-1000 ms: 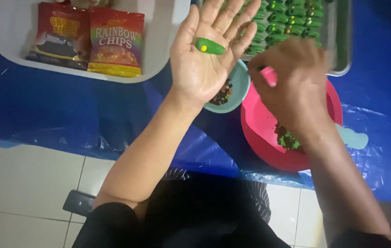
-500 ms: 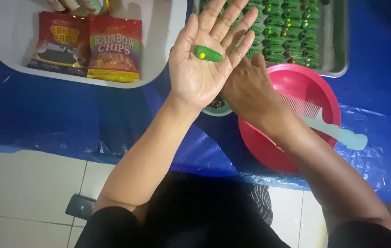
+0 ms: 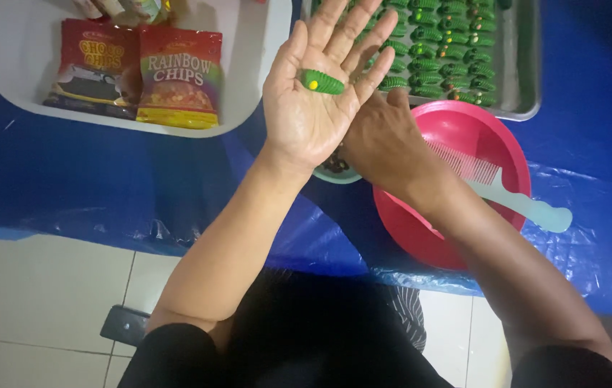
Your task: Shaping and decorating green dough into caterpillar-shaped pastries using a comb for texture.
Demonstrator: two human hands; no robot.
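Ridged green dough piece point(image 3: 322, 82), seemingly soft

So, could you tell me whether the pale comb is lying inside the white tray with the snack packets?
No, the comb rests across the rim of the pink bowl, apart from the white tray.

green ridged piece point(image 3: 322, 82) — small, oblong, caterpillar-like, one yellow dot at its near end | pose: lying on its side, slightly slanted | place: on the open upturned palm of the left hand point(image 3: 317, 100), at the base of the fingers — loose, not gripped
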